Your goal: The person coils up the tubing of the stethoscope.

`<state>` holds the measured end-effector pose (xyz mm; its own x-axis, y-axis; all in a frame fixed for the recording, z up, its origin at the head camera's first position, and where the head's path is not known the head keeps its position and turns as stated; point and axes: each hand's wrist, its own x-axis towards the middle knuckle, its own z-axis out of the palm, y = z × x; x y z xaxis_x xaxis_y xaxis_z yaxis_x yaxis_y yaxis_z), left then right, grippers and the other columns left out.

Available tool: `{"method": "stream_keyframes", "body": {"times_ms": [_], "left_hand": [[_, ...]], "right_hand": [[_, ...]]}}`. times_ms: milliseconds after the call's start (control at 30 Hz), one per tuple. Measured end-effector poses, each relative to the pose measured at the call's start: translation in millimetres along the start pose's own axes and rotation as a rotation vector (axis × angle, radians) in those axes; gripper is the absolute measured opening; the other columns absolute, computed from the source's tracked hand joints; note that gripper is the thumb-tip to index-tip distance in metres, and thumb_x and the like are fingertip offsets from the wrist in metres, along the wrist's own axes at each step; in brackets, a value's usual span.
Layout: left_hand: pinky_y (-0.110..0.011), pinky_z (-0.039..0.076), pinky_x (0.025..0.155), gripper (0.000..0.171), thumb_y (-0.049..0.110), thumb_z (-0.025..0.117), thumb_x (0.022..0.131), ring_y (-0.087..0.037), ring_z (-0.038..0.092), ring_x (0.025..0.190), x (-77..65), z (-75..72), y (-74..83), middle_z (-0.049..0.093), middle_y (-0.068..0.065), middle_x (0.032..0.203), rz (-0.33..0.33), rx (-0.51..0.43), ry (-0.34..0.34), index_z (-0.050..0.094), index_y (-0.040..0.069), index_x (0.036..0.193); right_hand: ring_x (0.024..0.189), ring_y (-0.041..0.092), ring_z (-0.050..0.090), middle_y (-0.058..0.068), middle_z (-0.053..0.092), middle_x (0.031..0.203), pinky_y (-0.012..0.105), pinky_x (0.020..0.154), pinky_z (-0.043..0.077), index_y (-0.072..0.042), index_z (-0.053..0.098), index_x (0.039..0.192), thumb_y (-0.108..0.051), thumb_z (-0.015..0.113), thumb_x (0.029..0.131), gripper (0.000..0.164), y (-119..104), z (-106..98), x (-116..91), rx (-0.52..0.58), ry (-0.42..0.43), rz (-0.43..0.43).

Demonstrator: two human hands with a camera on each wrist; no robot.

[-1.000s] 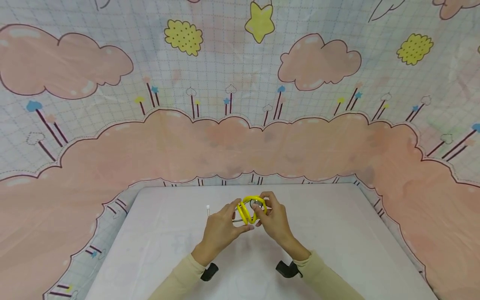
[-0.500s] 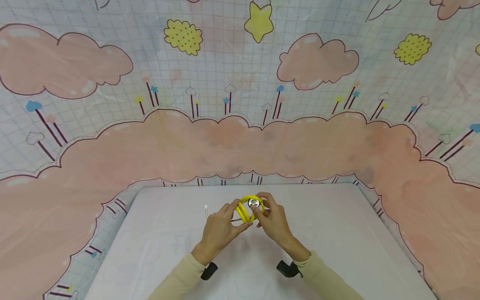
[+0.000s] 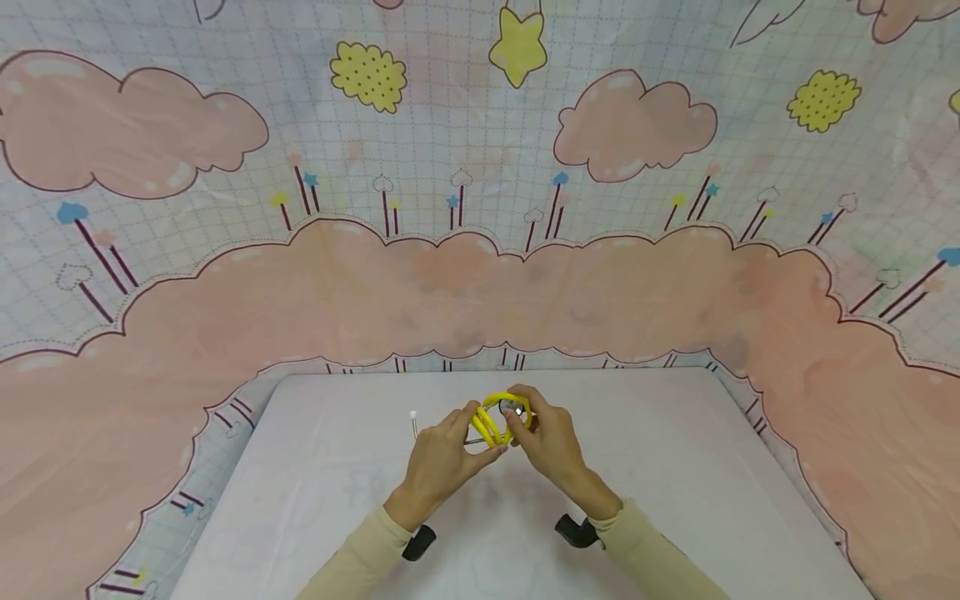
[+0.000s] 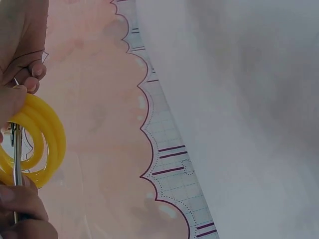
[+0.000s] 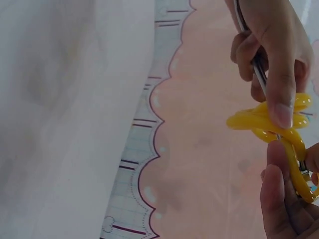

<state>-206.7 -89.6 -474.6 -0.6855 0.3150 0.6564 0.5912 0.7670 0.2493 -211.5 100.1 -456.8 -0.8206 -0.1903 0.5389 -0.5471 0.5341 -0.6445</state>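
Over the white table, both hands hold a stethoscope whose yellow tubing [image 3: 486,425] is wound into a coil. My left hand [image 3: 438,454] pinches the coil's left side between thumb and fingers. Metal ear tubes [image 5: 258,70] run through this hand's grasp, and one white ear tip [image 3: 413,415] pokes out beyond it. My right hand [image 3: 555,442] grips the coil's right side, its thumb against the round metal chest piece [image 3: 513,406]. From the left wrist, the stacked yellow loops [image 4: 56,134] show beside a metal tube [image 4: 17,159]. Fingers partly hide the chest piece.
The white table [image 3: 337,500] stretches under both hands. Behind it and along its sides hangs a cloth [image 3: 450,292] printed with clouds and stars. Black camera mounts [image 3: 418,543] sit near both wrists.
The chest piece first turned its shiny face more into view, then tipped partly away again behind the right thumb. The coil and both hands have shifted only slightly.
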Motion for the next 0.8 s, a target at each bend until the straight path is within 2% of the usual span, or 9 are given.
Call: {"method": "stream_keyframes", "body": {"times_ms": [200, 300, 400, 533, 633, 800], "left_hand": [[-0.013, 0.042, 0.048, 0.072, 0.048, 0.085, 0.071, -0.004, 0.055, 0.052, 2.1, -0.7, -3.3, 0.073, -0.007, 0.089, 0.006, -0.003, 0.004, 0.062, 0.002, 0.121], [-0.013, 0.041, 0.048, 0.07, 0.048, 0.085, 0.071, -0.004, 0.054, 0.053, 3.5, -1.2, -5.8, 0.07, -0.003, 0.082, -0.007, -0.005, 0.011, 0.062, 0.003, 0.12], [-0.013, 0.04, 0.048, 0.067, 0.047, 0.084, 0.073, -0.004, 0.053, 0.053, 4.4, -1.7, -7.8, 0.067, -0.001, 0.078, -0.025, -0.01, 0.008, 0.062, 0.004, 0.119], [-0.012, 0.038, 0.049, 0.065, 0.048, 0.082, 0.075, -0.004, 0.051, 0.054, 4.6, -2.7, -8.9, 0.065, 0.0, 0.075, -0.035, -0.034, -0.01, 0.061, 0.004, 0.117], [-0.012, 0.037, 0.049, 0.063, 0.049, 0.081, 0.077, -0.003, 0.048, 0.055, 3.9, -3.2, -9.5, 0.062, 0.0, 0.073, -0.049, -0.058, -0.037, 0.061, 0.004, 0.116], [-0.013, 0.038, 0.051, 0.066, 0.048, 0.083, 0.075, -0.003, 0.047, 0.058, 3.4, -4.8, -10.4, 0.061, 0.001, 0.074, -0.068, -0.079, -0.083, 0.06, 0.003, 0.116]], "right_hand": [[0.055, -0.002, 0.054, 0.002, 0.068, 0.073, 0.016, 0.047, 0.045, -0.012, 0.062, 0.121, -0.016, 0.066, 0.095, 0.027, 0, 1, 0, 0.002, 0.012, -0.057], [0.067, 0.005, 0.06, 0.002, 0.071, 0.088, 0.017, 0.053, 0.049, -0.012, 0.062, 0.126, -0.013, 0.069, 0.092, 0.035, 0, 0, 1, 0.003, -0.017, -0.059], [0.087, 0.014, 0.065, 0.006, 0.067, 0.116, 0.018, 0.061, 0.053, -0.012, 0.055, 0.135, -0.01, 0.073, 0.087, 0.051, 0, -1, 2, 0.029, -0.09, -0.036], [0.095, 0.021, 0.067, 0.008, 0.059, 0.132, 0.019, 0.064, 0.055, -0.014, 0.046, 0.144, -0.011, 0.079, 0.083, 0.069, 1, -4, 3, 0.055, -0.184, 0.021], [0.093, 0.021, 0.069, 0.007, 0.059, 0.131, 0.018, 0.066, 0.055, -0.018, 0.043, 0.147, -0.011, 0.08, 0.082, 0.076, 3, -6, 5, 0.045, -0.218, 0.051], [0.094, 0.02, 0.069, 0.008, 0.06, 0.131, 0.017, 0.068, 0.054, -0.018, 0.042, 0.148, -0.012, 0.079, 0.082, 0.077, 5, -7, 5, 0.023, -0.227, 0.036]]}}
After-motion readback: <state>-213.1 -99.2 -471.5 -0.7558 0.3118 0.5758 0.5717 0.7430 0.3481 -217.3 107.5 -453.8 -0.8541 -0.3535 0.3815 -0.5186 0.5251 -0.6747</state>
